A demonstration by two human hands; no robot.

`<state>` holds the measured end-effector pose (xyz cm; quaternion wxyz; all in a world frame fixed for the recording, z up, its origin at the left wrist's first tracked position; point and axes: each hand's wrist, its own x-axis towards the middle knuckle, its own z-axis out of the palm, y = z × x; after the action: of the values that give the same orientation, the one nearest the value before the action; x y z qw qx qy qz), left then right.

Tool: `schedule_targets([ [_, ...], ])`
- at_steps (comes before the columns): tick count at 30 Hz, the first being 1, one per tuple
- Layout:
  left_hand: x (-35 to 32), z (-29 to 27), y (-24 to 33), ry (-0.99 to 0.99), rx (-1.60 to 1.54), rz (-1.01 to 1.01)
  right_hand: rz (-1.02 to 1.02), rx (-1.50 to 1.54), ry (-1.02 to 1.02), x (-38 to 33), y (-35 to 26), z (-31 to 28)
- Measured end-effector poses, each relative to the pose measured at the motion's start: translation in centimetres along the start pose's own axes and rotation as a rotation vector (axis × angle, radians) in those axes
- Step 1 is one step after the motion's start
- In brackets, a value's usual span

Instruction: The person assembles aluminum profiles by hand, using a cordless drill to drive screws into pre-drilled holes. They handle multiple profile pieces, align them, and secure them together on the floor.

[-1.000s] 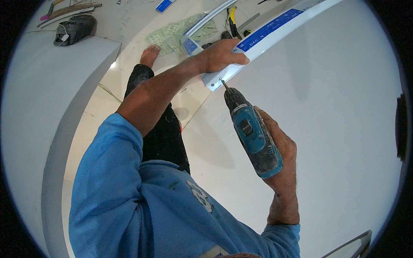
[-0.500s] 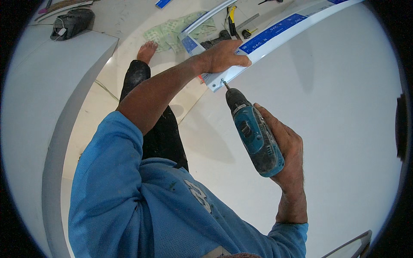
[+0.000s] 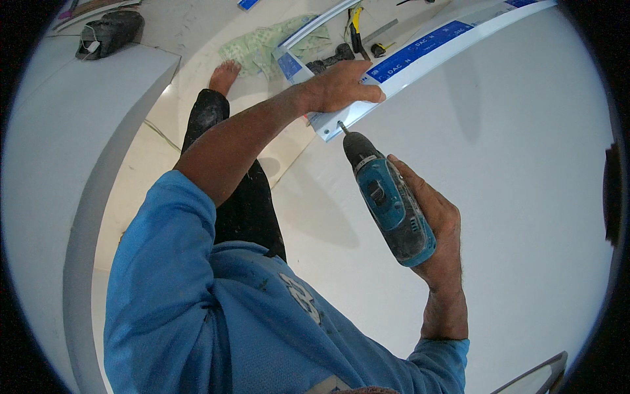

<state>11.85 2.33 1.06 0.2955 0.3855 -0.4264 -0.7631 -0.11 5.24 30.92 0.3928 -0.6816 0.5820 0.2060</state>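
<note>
A teal and black cordless drill [image 3: 387, 200] is in my right hand [image 3: 430, 213], whose fingers wrap round its handle. The drill's bit meets the white frame [image 3: 354, 113] close to its near corner, where a screw or hole [image 3: 327, 132] also shows. Blue printed protective film [image 3: 420, 51] covers part of the frame's long side. My left hand [image 3: 338, 87] grips that long side near the corner, thumb on the edge nearer the drill; the fingertips on the far side are hidden.
A pale green patterned cloth [image 3: 262, 46] lies on the floor beyond the frame. Inside the frame are a yellow and black cutter knife [image 3: 356, 29], a tape measure [image 3: 378, 49] and a dark tool [image 3: 331, 59]. A black bag [image 3: 108, 34] with a white cable rests on the white ledge [image 3: 59, 131] at left.
The drill has tilted very slightly, its rear end shifting a little up, while the bit stays at the same spot on the frame. My left hand keeps its hold.
</note>
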Motion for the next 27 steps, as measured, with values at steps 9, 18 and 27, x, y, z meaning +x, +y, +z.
schedule_targets([
  [9,-0.2,-0.2,0.6,-0.004,0.014,-0.028,-0.069,-0.047,0.016,0.3,0.7,0.3],
  [18,-0.5,-0.1,1.2,-0.003,0.042,-0.048,-0.120,-0.069,0.019,0.5,0.8,-0.3],
  [27,-0.3,0.0,0.5,0.003,0.009,0.021,-0.148,-0.193,0.003,0.7,0.6,-0.9],
])
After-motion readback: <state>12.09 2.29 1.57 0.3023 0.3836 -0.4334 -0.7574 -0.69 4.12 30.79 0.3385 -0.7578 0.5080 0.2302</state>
